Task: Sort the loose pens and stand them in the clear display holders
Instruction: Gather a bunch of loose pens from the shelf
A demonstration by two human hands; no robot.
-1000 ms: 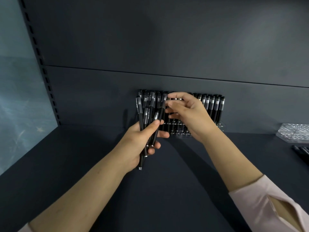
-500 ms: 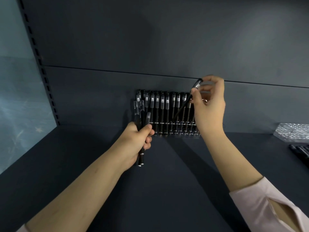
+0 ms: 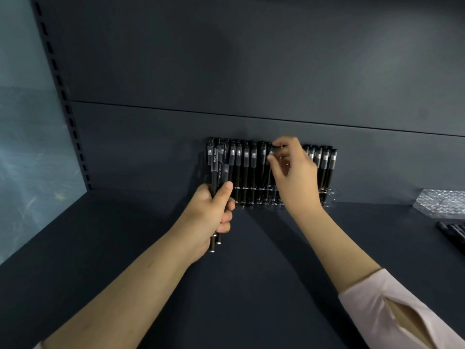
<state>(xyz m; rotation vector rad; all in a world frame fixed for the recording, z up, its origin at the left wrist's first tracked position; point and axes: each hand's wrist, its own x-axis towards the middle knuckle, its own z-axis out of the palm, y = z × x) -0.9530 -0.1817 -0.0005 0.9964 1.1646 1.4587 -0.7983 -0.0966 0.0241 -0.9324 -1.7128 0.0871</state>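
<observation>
Left hand (image 3: 208, 220) grips bundle of black pens (image 3: 215, 170), upright, at left end of clear holder (image 3: 329, 192). Right hand (image 3: 297, 177) pinches top of one pen (image 3: 271, 153) in the holder's row, far against back wall (image 3: 151, 147).

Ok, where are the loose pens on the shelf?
Head view, far right edge: loose pens lie on the shelf in front of the clear bubbled packaging, right of the display holder.

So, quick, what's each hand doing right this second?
Left hand: gripping a bundle of black pens.
Right hand: pinching the top of a single pen at the clear holder.
</observation>
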